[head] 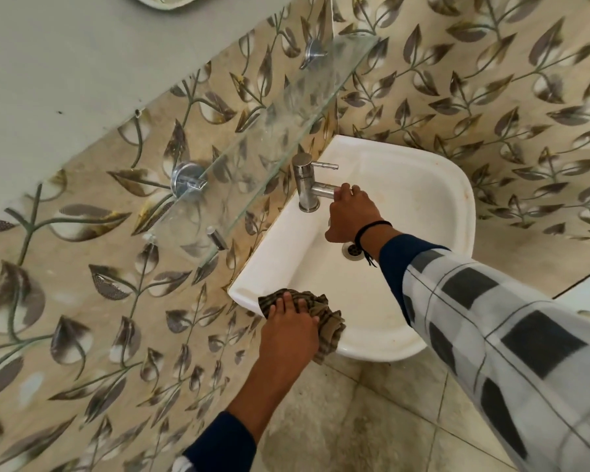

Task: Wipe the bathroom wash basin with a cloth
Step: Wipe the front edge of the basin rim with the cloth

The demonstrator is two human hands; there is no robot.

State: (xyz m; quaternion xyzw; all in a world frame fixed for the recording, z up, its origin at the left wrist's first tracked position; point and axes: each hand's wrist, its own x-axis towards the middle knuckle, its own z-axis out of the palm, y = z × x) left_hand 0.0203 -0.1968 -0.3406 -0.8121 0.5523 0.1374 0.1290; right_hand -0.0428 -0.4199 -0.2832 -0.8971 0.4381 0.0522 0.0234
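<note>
Left hand [288,321] presses the cloth [326,323] flat-fingered on the basin [406,199] near rim, right hand [351,212] grips the tap [306,185] spout; firm overlapping strokes toward the drain [352,251] would likely wipe best.

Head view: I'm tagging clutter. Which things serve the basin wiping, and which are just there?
Job: white ceramic wash basin; brown checked cloth; left hand pressing it; right hand gripping shiny steel tap.
Just there: clear glass wall shelf; leaf-patterned wall tiles.
</note>
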